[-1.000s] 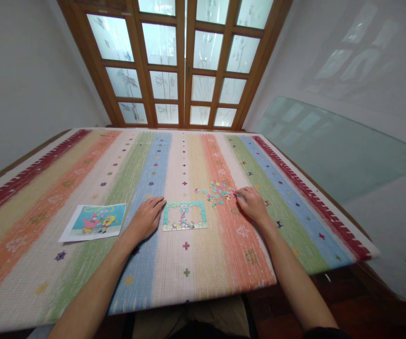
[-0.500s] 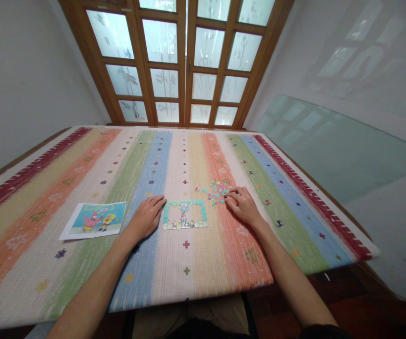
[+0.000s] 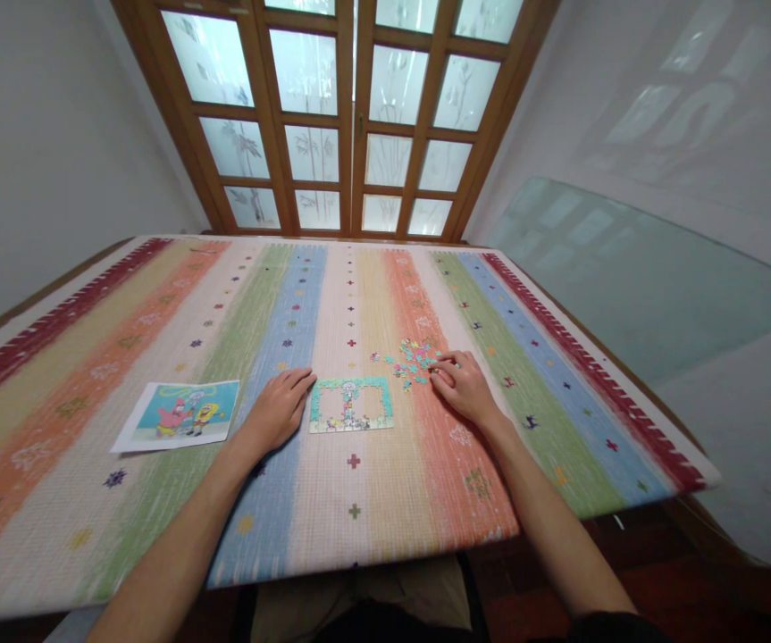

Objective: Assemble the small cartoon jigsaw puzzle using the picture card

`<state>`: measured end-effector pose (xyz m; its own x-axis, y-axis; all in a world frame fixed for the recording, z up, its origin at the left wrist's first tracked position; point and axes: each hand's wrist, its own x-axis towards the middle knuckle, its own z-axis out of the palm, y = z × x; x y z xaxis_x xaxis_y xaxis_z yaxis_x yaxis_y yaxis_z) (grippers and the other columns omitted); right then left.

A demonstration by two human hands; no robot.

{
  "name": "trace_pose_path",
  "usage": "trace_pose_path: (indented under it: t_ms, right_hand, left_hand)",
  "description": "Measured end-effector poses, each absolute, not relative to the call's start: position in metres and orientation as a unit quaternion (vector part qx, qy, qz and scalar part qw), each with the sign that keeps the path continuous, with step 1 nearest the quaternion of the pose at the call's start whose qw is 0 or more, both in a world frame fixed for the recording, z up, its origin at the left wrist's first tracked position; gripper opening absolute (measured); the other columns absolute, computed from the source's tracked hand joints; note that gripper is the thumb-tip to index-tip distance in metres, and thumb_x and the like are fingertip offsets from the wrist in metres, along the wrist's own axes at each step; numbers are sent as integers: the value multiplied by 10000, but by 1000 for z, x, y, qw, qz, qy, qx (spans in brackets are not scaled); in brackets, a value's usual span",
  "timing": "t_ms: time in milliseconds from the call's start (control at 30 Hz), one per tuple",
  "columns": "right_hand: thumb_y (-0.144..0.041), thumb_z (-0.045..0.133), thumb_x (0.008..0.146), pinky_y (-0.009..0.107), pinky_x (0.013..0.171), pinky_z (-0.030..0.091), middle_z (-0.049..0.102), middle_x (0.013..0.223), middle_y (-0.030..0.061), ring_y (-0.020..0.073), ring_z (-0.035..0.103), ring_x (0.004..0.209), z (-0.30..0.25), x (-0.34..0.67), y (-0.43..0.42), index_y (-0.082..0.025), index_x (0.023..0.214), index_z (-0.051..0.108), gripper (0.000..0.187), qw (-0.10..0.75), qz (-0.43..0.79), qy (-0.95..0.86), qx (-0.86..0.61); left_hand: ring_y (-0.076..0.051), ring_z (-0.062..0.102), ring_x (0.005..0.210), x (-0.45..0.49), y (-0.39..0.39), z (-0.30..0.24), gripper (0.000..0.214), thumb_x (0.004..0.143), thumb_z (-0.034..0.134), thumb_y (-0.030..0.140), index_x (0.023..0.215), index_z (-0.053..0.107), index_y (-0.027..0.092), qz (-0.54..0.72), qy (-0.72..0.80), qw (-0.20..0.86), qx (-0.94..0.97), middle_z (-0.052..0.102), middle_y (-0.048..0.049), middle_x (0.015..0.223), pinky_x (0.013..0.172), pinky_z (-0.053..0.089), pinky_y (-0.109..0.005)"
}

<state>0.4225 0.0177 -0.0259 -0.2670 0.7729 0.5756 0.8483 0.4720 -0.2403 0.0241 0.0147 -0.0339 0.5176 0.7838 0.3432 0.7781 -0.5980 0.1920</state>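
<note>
A partly filled jigsaw puzzle [image 3: 351, 425] lies flat on the table, its border and a middle column in place around two gaps. My left hand [image 3: 283, 406] rests palm down at the puzzle's left edge, fingers stretched out and holding nothing. To the right and farther off is a pile of loose puzzle pieces [image 3: 414, 357], mostly teal with some pink and yellow. At the pile's right side my right hand [image 3: 460, 384] has its fingers curled, thumb and fingertips close together. What is between those fingertips is too small to make out.
A printed cartoon picture [image 3: 180, 415] lies left of my left forearm. The striped tablecloth [image 3: 358, 487] covers the table, whose near edge is just in front of my body. Beyond the far edge stand wooden glass-paned doors [image 3: 351, 134]; a wall runs along the right.
My right hand has shifted very slightly at the edge of the pile, its fingers curled a little differently. The left hand and the puzzle have stayed put.
</note>
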Motion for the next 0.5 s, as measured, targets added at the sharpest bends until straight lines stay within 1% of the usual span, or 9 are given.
trace_pose_path:
  t_ms: [167,300,500]
  right_hand:
    - [-245,571,916,416,850,475,673,988,118,262,588,904,-26,428,20,-190,916,767,204,320,-69,-776,-539]
    - [-257,553,912,424,853,474,671,981,127,274,591,904,-27,434,22,-185,937,765,226,321,-70,-751,-573]
    - [-258,532,896,431,869,470,692,969,125,286,601,917,-34,440,24,-205,950,748,230,313,-55,-727,-609]
  left_hand:
    - [-293,579,1235,24,15,-33,384,999,386,211,1306,613,168,204,446,13,871,636,-149,1341,1044,497,-511]
    - [-299,577,1238,24,15,-33,389,1006,372,220,1306,614,169,207,445,18,871,633,-152,1346,1052,490,-526]
    - [-298,577,1244,25,14,-32,387,1004,375,217,1308,612,176,206,448,20,870,635,-147,1350,1055,487,-525]
